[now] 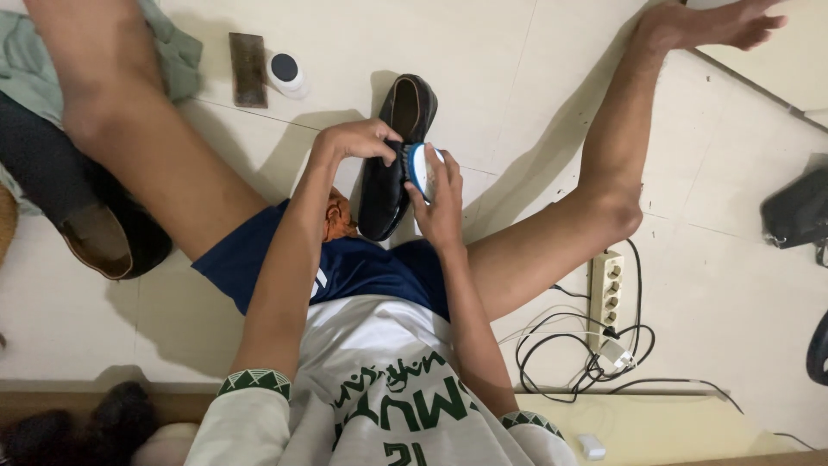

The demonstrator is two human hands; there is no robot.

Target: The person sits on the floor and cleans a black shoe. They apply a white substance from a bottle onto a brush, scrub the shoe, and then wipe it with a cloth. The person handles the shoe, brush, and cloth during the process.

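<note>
Pale floor tiles (pixel 517 52) lie under you as your left hand (pixel 358 138) clamps the black shoe (pixel 392 164) between your legs and your right hand (pixel 440 203) grips what looks like a round blue-and-white tin (pixel 423 168) against it.

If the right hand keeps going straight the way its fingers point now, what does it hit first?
The right hand points up-left and already presses a small round blue-and-white object against the black shoe, so the shoe comes first; the left hand grips its far side.

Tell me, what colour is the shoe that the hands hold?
The shoe is black, seen best in the head view.
</note>
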